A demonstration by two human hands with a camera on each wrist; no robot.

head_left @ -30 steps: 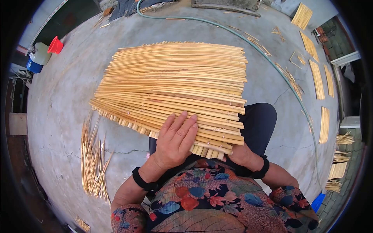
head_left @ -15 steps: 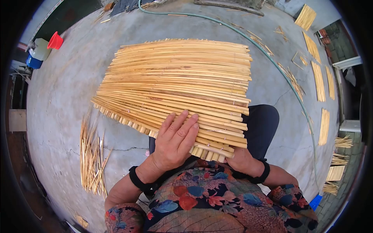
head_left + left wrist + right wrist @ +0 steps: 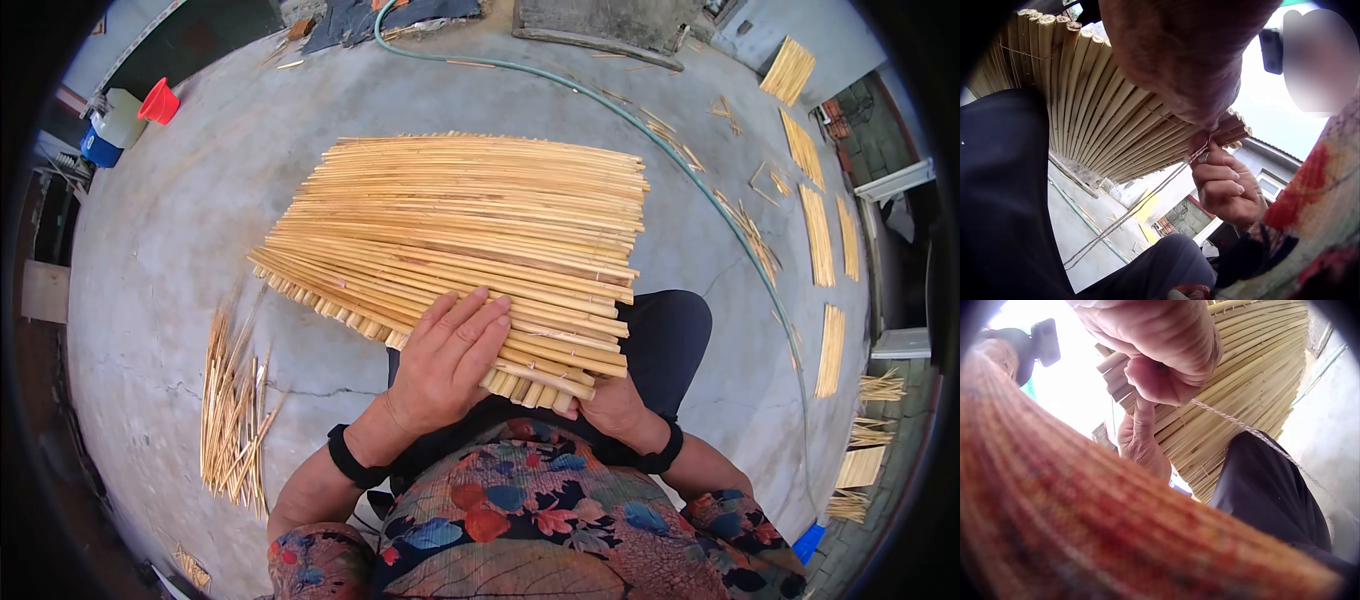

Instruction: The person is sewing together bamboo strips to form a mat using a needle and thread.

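A mat of straw-coloured reed stalks [image 3: 460, 220] bound with thin ties lies across the person's lap, its layers folded over. The left hand [image 3: 450, 345] spreads its fingers over the top near the front edge. From below, the right wrist view shows that hand's thumb [image 3: 1142, 419] against the underside, so the edge is held between thumb and fingers. The right hand [image 3: 612, 402] is at the mat's near right corner, partly hidden by it. In the left wrist view this hand [image 3: 1225, 187], wearing a ring, pinches a twisted cord [image 3: 1129, 214] that trails down past the knee.
Loose reeds [image 3: 232, 420] lie in a pile on the concrete floor at left. A green hose [image 3: 720, 200] curves along the right, with flat reed panels [image 3: 818, 235] beyond it. A red bucket [image 3: 159, 102] stands at far left.
The head view has tilted slightly, shifting the scene a little. Both hands keep their places on the mat, with the right hand drawn in slightly at the corner.
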